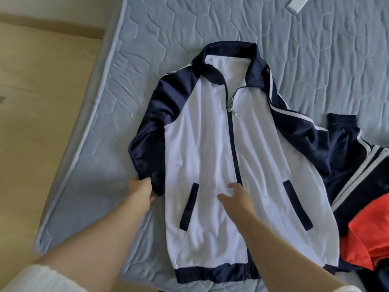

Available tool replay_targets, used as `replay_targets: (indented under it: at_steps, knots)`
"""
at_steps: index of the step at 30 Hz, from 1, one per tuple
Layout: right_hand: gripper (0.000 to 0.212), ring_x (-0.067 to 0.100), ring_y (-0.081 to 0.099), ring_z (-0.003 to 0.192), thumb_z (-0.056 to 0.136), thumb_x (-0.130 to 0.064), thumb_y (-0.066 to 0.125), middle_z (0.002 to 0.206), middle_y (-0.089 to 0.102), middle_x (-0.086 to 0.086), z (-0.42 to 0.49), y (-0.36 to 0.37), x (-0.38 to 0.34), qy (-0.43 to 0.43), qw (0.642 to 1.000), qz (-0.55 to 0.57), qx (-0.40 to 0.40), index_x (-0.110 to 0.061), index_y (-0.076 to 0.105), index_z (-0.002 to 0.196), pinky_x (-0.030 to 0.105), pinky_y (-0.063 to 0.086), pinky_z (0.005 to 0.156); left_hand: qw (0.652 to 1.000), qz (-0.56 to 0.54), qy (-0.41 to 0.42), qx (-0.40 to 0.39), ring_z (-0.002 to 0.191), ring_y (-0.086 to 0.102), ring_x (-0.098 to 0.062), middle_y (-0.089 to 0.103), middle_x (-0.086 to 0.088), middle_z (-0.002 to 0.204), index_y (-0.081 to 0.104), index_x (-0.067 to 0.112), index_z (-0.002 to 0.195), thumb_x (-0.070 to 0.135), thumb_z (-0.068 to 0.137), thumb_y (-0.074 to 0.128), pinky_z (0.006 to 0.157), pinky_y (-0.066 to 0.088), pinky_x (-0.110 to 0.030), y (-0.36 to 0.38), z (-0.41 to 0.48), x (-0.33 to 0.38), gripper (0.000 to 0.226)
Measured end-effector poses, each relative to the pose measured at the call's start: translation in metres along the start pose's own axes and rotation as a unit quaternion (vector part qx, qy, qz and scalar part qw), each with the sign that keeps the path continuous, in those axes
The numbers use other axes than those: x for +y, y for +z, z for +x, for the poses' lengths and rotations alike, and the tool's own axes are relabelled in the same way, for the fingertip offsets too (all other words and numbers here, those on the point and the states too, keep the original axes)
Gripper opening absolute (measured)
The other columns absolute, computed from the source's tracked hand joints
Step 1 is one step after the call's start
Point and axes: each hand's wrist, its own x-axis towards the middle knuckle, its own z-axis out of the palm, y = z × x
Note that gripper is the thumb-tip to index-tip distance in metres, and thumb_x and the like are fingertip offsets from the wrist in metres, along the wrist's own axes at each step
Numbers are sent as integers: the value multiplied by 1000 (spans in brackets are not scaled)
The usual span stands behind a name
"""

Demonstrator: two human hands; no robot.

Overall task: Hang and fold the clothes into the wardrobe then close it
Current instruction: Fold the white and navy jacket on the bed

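Quilted blue mattress [315,60], wood floor [42,102] at left. On it the jacket [202,148] lies flat, front up, collar far, its near half under my hands. White body, navy sleeves and hem, zip mostly closed. My left hand [141,192] pinches the sleeve cuff [154,182] at left. My right hand [237,199] is loosely spread on the white front by the zip.
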Motion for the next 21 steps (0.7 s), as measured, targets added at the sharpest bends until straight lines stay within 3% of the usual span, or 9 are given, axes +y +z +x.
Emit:
replay_targets:
  at_steps: [2,6,8,11,15,18,21]
  knots:
    - [48,-1,47,63,89,-23,53,138,40,-1,8,16,-10,4,1000,18,4,-25,39,135,18,35,48,999,-25,-17,-37,104,55,-30,56,-9,120,47,14,126,14,89,59,74,45,-35,4,9,10,38]
    - [43,-1,48,66,89,-22,54,131,42,-3,17,32,-17,17,999,36,11,-25,43,130,16,33,48,990,80,49,-107,99,57,-27,62,-11,117,57,12,115,17,83,68,82,46,-34,2,19,23,34]
    - [40,-1,46,66,89,-20,54,130,43,-2,13,35,-16,35,998,49,16,-22,44,128,18,32,49,976,161,123,-74,101,56,-28,63,-8,110,63,17,102,29,76,75,86,48,-37,-14,20,34,30]
    - [39,2,46,67,90,-22,53,131,43,0,4,35,-18,53,997,47,20,-21,43,128,21,34,50,948,222,218,-73,85,60,-19,64,7,87,62,29,78,40,67,80,64,48,-28,-50,11,62,23]
    - [42,7,49,78,91,-23,51,134,45,4,-7,30,-35,40,998,46,8,-20,42,132,25,37,63,926,256,235,-148,76,58,-4,62,17,83,56,34,80,45,71,75,56,42,-23,-95,1,105,24]
    - [42,16,47,96,91,-23,50,134,46,4,-14,24,-50,18,998,52,-4,-20,42,133,31,36,79,939,242,236,-69,71,54,-10,58,9,79,52,26,74,51,72,72,56,39,-26,-116,-3,133,33]
    - [42,16,47,95,91,-23,49,133,48,4,-21,17,-62,-1,999,53,-7,-21,42,132,30,35,78,970,54,234,31,69,56,-22,58,-4,76,54,13,78,53,75,68,59,44,-30,-122,-21,158,43]
